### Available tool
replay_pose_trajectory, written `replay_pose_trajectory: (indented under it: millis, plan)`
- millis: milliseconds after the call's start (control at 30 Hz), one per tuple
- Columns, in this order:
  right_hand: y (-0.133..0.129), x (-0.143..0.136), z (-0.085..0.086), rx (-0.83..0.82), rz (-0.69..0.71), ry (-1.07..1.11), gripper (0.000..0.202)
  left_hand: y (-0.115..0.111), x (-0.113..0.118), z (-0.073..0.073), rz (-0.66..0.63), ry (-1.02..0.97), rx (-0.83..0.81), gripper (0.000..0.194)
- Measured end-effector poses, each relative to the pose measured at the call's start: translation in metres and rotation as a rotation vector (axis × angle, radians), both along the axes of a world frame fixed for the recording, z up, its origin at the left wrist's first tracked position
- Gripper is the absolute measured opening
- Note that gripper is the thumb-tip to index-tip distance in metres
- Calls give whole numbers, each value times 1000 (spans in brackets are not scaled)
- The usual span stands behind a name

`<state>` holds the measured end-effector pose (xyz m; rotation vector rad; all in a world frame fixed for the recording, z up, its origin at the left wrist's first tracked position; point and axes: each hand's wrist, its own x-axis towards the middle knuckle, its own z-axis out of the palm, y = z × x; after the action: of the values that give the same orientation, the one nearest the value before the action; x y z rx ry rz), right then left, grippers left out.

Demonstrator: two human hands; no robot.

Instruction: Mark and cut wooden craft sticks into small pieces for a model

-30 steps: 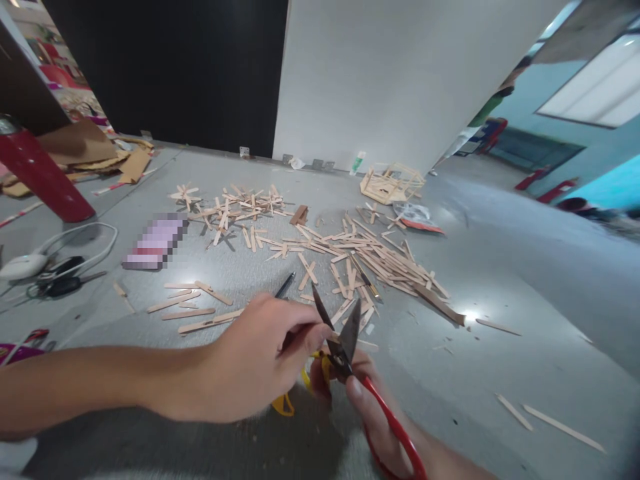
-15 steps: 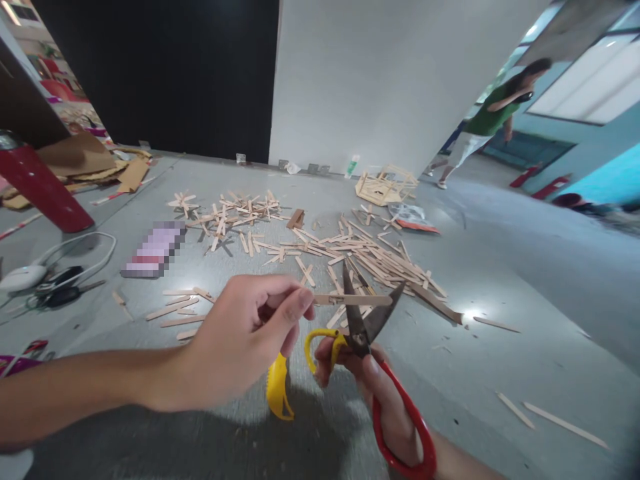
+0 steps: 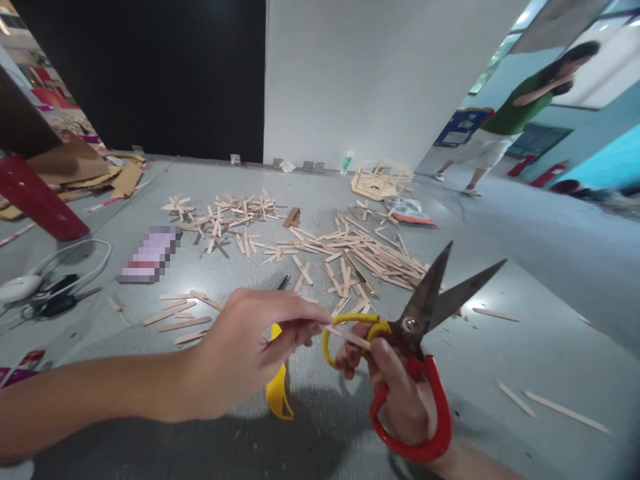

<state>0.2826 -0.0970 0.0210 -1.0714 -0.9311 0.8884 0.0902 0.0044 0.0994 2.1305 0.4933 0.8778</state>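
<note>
My left hand [image 3: 260,340] is closed, pinching one end of a wooden craft stick [image 3: 353,337] between thumb and fingers. The stick's other end meets the thumb of my right hand [image 3: 395,373]. That hand grips a pair of scissors [image 3: 425,320] with one yellow and one red handle, blades spread apart and pointing up to the right. No stick lies between the blades. Below my left hand a yellow plastic piece [image 3: 278,393] is on the floor, partly hidden. Just beyond the hands is a pile of loose craft sticks [image 3: 380,257].
Star-shaped stick clusters [image 3: 235,210] and a wooden stick frame [image 3: 383,179] lie farther back. On the left are a phone [image 3: 150,253], keys [image 3: 60,297], a white mouse [image 3: 20,288] and a red bottle [image 3: 43,197]. A person in green [image 3: 515,113] walks at the right.
The scissors moved right and upward, away from the craft stick. The stick turned from level to slanting down toward my right thumb. The person at the right moved farther right.
</note>
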Motion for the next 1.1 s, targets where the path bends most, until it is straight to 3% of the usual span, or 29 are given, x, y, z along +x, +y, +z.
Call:
replay_pose_trajectory:
  millis: [100,300,400,500,600,700,933,1100]
  plan:
    - [-1,0,8,-74,-55,-100,36,0,2,-1,-18,54,-54,24]
    - [-5,-1,12,-94,-21,-198,37,1,4,-6,33,107,-181,25]
    - [-3,-3,15,-127,-48,-189,39,3,5,-9,20,117,-62,19]
    - [-1,-5,18,-141,-61,-174,41,5,6,-14,-17,38,205,14]
    - [0,-5,19,-136,-43,-188,42,7,5,-21,-83,-33,420,19]
    - [0,-4,15,-146,-25,-182,41,9,3,-27,-131,20,546,25]
    - [1,-4,3,-167,20,-79,40,8,-4,-32,-156,107,617,40]
    - [1,-7,7,-207,46,-80,39,9,-6,-38,-148,216,529,54]
